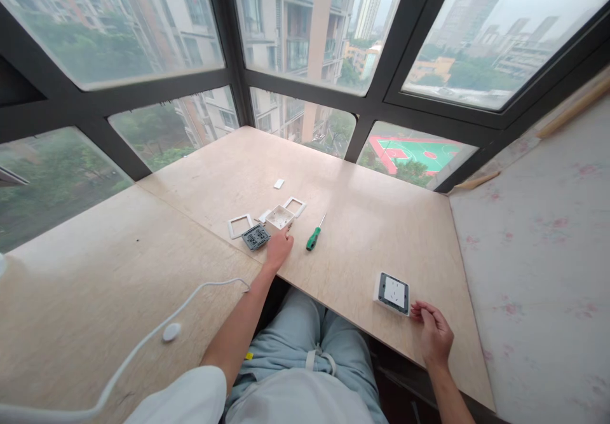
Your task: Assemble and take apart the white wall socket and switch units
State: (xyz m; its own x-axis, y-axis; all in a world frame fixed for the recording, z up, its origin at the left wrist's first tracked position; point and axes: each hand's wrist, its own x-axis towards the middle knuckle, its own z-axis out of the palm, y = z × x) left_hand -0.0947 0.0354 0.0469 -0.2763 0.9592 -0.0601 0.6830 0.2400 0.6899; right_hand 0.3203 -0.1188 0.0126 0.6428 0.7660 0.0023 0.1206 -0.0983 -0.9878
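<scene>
The left hand (279, 250) is lying loose, gripping nothing, its fingertips reaching the white box (279, 217); a grey module (256, 237) is sitting just left of them, a green screwdriver (314, 234) just right. The right hand (434, 336) is resting half-curled and empty, the socket panel (393, 292) just beyond its fingertips

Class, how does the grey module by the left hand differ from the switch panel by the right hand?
The grey module is dark all over; the switch panel has a white centre. The grey module lies beside a white box by the left hand; the switch panel lies alone by the right hand. Both are squarish and lie flat.
</scene>
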